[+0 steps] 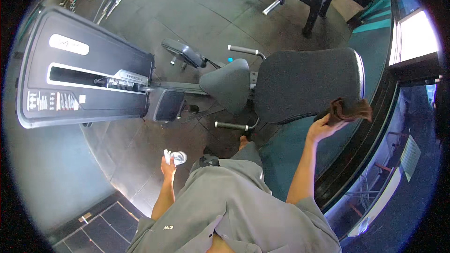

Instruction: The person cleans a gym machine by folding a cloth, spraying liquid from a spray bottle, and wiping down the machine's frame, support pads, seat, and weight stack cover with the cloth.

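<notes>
My left hand (168, 170) grips what looks like a spray bottle (179, 158) with a white top and a clear body, low beside my left side. A folded brown cloth (348, 110) is in my right hand (321, 130), at the top corner of a black padded backrest (299, 84). Whether the cloth presses on the pad, I cannot tell. The backrest belongs to a seated weight machine, whose grey seat pad (226, 84) lies to its left. Two grab handles, a near one (232, 126) and a far one (243, 49), flank the seat.
The machine's weight-stack housing (88, 73) stands at left, with two smaller pads (169, 105) between it and the seat. Another black-framed bench (313, 7) is at the far side. A window ledge (355, 154) runs along the right. A small blue object (230, 59) shows beyond the seat.
</notes>
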The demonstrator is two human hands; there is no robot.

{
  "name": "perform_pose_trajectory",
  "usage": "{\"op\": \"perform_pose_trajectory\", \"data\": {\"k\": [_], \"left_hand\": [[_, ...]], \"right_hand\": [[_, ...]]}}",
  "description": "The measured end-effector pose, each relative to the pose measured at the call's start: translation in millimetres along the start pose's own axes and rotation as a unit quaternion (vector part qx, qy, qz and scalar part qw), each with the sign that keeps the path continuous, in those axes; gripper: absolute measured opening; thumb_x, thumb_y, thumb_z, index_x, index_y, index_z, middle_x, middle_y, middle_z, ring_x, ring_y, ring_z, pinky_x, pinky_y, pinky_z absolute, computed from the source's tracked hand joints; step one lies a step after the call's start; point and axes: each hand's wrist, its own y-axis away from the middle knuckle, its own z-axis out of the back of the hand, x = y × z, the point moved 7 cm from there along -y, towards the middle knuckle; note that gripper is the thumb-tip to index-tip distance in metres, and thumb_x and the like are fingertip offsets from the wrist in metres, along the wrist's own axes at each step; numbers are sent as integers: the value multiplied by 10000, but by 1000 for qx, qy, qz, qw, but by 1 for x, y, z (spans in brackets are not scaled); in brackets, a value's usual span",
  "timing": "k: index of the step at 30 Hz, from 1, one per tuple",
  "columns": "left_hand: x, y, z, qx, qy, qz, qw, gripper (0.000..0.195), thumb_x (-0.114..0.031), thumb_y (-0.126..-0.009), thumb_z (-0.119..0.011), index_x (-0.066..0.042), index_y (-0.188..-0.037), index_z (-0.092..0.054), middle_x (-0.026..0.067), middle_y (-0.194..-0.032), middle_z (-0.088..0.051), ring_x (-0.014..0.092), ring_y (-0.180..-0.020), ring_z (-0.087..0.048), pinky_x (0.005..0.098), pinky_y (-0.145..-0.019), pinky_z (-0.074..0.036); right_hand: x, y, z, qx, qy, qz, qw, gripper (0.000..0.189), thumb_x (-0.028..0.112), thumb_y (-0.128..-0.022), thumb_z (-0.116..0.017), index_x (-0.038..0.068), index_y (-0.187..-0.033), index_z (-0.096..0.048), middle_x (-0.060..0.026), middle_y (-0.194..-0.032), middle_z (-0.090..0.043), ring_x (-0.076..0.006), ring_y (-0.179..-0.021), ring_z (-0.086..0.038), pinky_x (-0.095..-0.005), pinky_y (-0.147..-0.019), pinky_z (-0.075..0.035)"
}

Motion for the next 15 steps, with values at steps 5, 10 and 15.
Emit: {"op": "perform_pose_trajectory", "data": {"k": [5,10,15], "left_hand": [[20,-5,4,35,91,-13,995,189,-215,-866,-618,-48,-908,-542,56,-643,-584,123,-491,-559,293,-429,-439],[4,22,54,1,-23,-178,984,277,-286,-851,-623,-26,-948,-621,142,-690,-634,275,-567,-625,365,-557,-486],[-10,62,118,-29,-57,-300,952,313,-314,-847,-621,-49,-1014,-637,184,-765,-648,387,-684,-626,416,-602,-492]], "right_hand": [[-20,153,-26,275,-168,-381,867,555,184,-918,-534,-19,-1387,-317,-204,-1426,-342,-354,-1301,-347,-436,-1076,-278],[81,246,-4,243,-491,-690,473,442,201,-915,-525,35,-1316,-438,-167,-1316,-477,-295,-1208,-449,-376,-1033,-341],[186,167,21,496,-373,-301,724,323,218,-878,-546,71,-1164,-554,-97,-1207,-556,-268,-1101,-524,-432,-964,-399]]}}
